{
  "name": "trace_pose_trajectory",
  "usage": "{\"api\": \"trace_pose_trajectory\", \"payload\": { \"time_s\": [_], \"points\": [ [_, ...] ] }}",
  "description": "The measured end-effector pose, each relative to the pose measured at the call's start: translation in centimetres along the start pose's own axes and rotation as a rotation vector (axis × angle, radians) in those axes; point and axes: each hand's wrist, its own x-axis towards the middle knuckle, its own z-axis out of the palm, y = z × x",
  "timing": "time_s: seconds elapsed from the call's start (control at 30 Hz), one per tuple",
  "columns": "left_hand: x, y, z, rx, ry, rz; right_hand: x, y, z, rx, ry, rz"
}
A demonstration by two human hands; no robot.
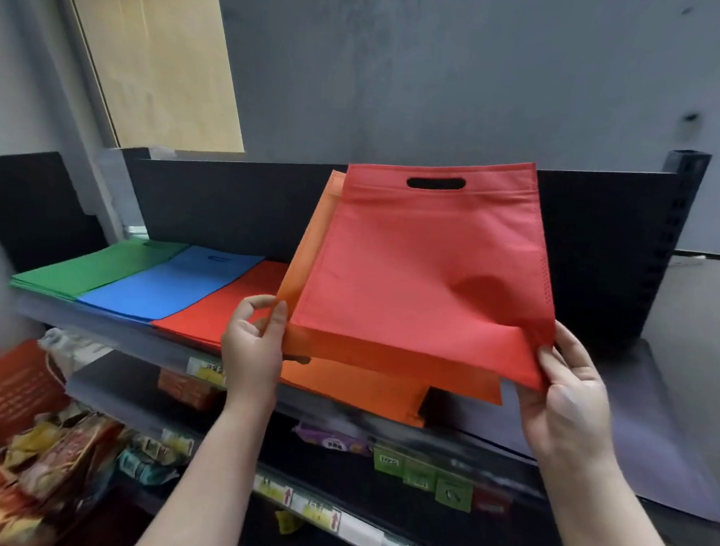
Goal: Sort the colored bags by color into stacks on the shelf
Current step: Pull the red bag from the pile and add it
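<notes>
The shelf [648,424] is bare at the right. Green [91,266], blue [167,288], red [222,309] and orange stacks [362,391] fill the left.

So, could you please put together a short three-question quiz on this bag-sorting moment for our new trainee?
1. True or false: the left hand pinches the orange bag while the right hand grips a lower corner of the red bag.
2. Which order, left to right, do the flat stacks on the shelf follow? A) blue, green, red. B) green, blue, red. C) red, blue, green.
3. Fill in: the dark oval slot near the top of the held red bag is its ____.

Key: 1 true. 2 B: green stack, blue stack, red stack. 3 handle cut-out.
</notes>
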Motion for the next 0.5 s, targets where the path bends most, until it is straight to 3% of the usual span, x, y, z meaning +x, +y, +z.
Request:
{"api": "trace_pose_trajectory", "payload": {
  "time_s": [0.2, 0.43, 0.5],
  "points": [
    [3.0, -3.3, 0.2, 0.055, -0.052, -0.098, 1.1, 2.9, 3.1, -0.034, 0.028, 0.040],
    [5.6, -5.8, -0.3, 0.402, -0.098, -0.071, 2.5, 7.3, 4.3, -0.230, 0.016, 0.092],
    [6.4, -6.0, -0.8, 0.379, -0.143, -0.120, 2.8, 8.6, 4.4, -0.318, -0.011, 0.071]
  ]
}}
